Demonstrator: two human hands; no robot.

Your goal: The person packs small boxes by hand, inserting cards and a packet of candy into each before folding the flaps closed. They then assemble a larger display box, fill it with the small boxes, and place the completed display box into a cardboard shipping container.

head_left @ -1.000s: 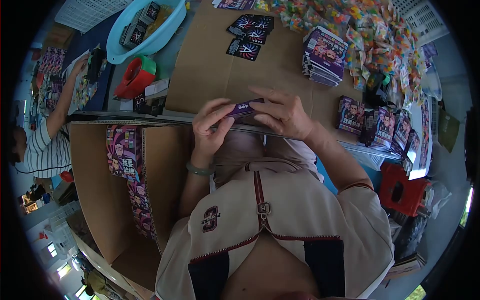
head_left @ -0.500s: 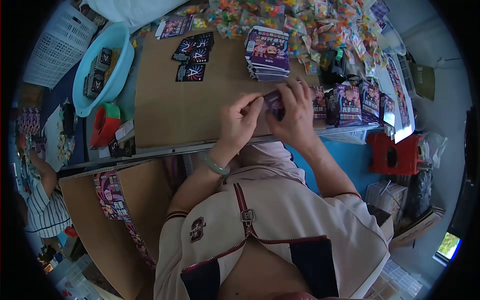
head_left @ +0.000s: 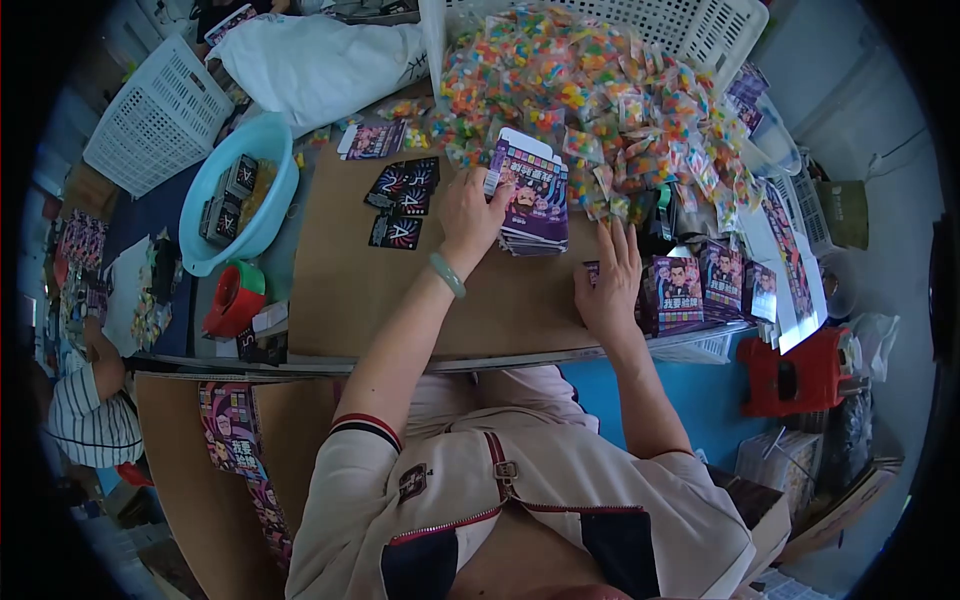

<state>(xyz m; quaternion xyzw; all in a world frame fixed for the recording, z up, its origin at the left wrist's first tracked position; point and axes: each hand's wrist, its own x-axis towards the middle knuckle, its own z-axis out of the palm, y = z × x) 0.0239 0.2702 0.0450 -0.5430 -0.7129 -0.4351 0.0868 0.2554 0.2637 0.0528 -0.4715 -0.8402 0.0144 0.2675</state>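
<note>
The carton stack [head_left: 535, 205], long axis running near to far, lies just right of the nearer left hand [head_left: 470, 222], its pinch uncertain; the right hand [head_left: 612, 285] has fingers slightly spread.

It looks like a packing workshop — heaped sachets [head_left: 560, 90], stacked cartons [head_left: 537, 205], a plastic crate [head_left: 158, 118].

Purple box [head_left: 591, 270] mostly hidden by the right grip [head_left: 610, 282], white basket [head_left: 715, 38] cut off above

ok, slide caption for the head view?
Left grip at purple carton stack, right grip beside boxes, colourful packets behind.
</note>
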